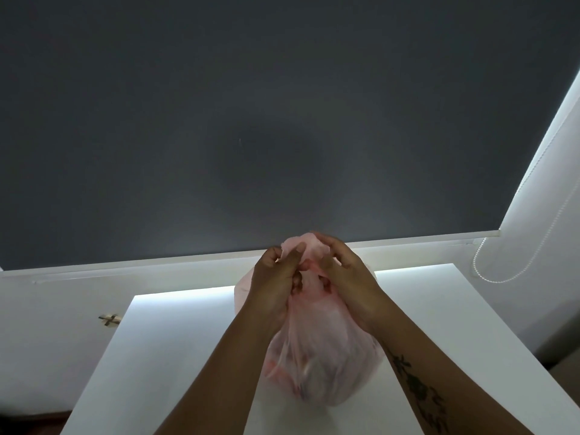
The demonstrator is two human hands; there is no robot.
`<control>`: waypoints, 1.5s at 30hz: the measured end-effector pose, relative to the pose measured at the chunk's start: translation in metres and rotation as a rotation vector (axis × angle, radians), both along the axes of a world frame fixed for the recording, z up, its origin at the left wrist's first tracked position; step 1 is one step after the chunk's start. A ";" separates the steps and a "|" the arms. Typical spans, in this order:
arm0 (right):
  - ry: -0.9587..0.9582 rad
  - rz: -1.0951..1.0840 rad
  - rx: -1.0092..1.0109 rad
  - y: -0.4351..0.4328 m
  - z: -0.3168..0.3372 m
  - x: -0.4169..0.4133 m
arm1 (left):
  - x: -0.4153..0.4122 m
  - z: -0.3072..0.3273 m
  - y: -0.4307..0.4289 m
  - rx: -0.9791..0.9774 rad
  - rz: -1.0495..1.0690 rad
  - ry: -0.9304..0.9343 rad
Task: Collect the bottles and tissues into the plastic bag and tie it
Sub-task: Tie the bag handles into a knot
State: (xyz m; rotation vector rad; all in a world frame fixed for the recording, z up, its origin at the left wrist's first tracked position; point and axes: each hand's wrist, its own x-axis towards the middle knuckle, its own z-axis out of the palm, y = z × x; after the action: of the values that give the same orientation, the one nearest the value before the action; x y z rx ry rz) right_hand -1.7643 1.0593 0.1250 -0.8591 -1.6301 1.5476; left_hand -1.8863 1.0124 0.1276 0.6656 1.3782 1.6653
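Your left hand (276,277) and right hand (345,274) are close together, both pinching the top of the pink bag (317,365), which hangs straight down below them.

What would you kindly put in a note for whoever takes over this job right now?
Left hand: pinches the gathered top of the pink plastic bag.
Right hand: grips the same top from the other side.
Bag: stands filled on the white table; contents blurred through the plastic.
Done: collecting, apparently.
Left: finish the knot; the hands hide whether one has formed.
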 end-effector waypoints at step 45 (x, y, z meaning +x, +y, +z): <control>-0.458 0.005 0.491 0.022 -0.004 0.015 | -0.012 0.003 0.001 -0.017 0.060 0.468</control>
State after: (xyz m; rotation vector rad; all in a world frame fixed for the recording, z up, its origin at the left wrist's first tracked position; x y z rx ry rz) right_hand -1.7498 1.0815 0.1211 -0.9709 -2.2114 0.9147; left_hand -1.8986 1.0135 0.1311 1.0609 1.7481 1.6018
